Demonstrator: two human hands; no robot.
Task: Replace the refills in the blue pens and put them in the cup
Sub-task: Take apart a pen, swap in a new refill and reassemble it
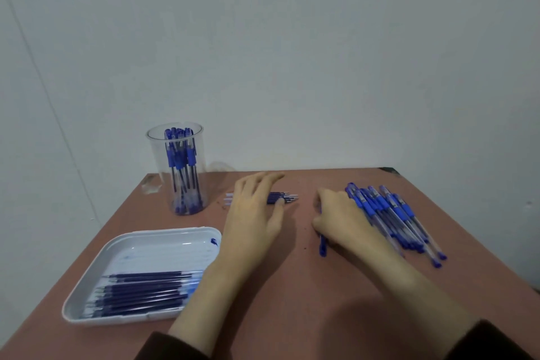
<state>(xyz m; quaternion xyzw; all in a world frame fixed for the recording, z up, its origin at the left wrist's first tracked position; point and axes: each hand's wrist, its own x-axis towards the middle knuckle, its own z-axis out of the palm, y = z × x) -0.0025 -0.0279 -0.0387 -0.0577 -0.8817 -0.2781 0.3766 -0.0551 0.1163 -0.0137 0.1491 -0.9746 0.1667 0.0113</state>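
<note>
Head view: right hand [342,219] curls round one blue pen [322,245] beside the pen pile [391,213], clear barrels with blue grips; left hand [254,213], fingers straight, spreads over loose refills [282,198] mid-table; clear cup [178,172] of pens stands back left

Dim, cool, even light; soft overall focus, wide-angle bending at edges.

Clear cup [175,178] upright far left, stuffed with blue pens [181,155]. Loose heap of pens [391,213] lying flat at right. Small bunch of refills [282,198] mid-table; more refills [140,292] side by side in tray [163,248].
</note>
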